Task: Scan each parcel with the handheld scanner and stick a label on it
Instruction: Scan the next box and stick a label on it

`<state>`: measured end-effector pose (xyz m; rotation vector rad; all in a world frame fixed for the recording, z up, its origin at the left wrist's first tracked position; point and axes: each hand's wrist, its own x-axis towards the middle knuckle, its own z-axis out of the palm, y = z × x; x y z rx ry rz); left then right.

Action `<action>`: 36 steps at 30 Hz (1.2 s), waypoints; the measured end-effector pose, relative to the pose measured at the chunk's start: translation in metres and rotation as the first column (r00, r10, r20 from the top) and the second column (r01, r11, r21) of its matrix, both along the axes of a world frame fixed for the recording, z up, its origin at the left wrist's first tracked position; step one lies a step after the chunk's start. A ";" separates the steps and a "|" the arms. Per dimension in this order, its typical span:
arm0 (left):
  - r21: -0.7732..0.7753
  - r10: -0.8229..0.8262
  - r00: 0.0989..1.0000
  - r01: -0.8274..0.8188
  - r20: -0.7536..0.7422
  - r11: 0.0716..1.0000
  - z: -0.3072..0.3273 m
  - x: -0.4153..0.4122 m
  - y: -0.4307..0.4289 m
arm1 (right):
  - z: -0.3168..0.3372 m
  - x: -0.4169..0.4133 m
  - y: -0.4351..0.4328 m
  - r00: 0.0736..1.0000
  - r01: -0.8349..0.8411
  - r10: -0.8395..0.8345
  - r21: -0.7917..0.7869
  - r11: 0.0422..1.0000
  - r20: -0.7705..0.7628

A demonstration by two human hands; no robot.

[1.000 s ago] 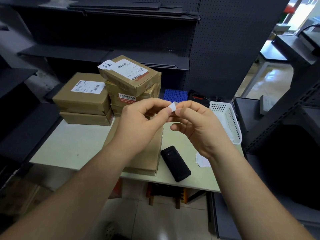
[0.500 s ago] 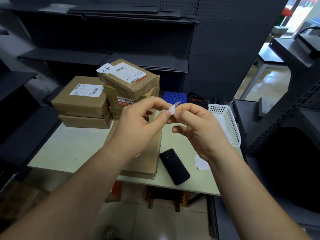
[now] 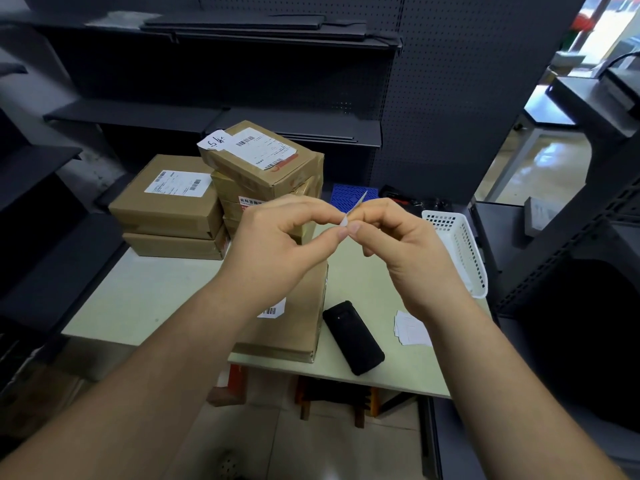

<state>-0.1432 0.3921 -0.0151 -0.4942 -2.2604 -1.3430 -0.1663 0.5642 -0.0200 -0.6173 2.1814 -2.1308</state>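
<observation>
Far left on the counter (image 3: pixel 138 299) sit two stacked parcels (image 3: pixel 166 202), with a taller stack (image 3: pixel 266 168) beside them. The left hand (image 3: pixel 277 244) and right hand (image 3: pixel 405 244) meet above a flat parcel (image 3: pixel 294 327) — each grip pinching one small white label (image 3: pixel 353 211). The handheld scanner (image 3: pixel 353 337) lies just right of that parcel, with loose labels (image 3: pixel 412 327) and a white basket (image 3: pixel 464 254) farther right.

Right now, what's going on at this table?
A person's left hand and right hand both pinch a small white paper label in a fingertip grip, apparently peeling it. Beneath them a flat brown cardboard parcel lies at the near edge of the pale green table. The black handheld scanner lies on the table to the parcel's right, with loose white label sheets beyond. More brown parcels are stacked at the back. The label is not yet stuck on.
</observation>
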 end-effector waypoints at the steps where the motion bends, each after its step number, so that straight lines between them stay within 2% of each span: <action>1: -0.004 -0.004 1.000 0.004 -0.008 1.000 0.001 -0.001 -0.001 | 0.001 -0.001 -0.001 1.000 0.002 -0.002 -0.015 1.000 0.012; 8: 0.087 -0.031 0.998 0.026 0.055 0.996 0.006 -0.014 -0.015 | 0.010 -0.014 -0.015 1.000 0.021 -0.020 -0.039 0.999 0.020; 19: 0.020 -0.042 0.997 0.044 -0.065 0.999 0.019 -0.041 -0.027 | 0.019 -0.030 -0.029 0.997 0.063 -0.064 -0.044 0.997 -0.033; 31: -0.002 -0.034 0.997 0.034 -0.066 0.999 0.015 -0.040 -0.021 | 0.014 -0.031 -0.026 0.992 0.114 -0.115 -0.025 0.993 -0.049; 36: -0.060 -0.018 0.995 0.012 -0.098 0.998 0.015 -0.037 -0.019 | 0.015 -0.029 -0.022 0.982 0.134 -0.127 0.044 0.990 -0.142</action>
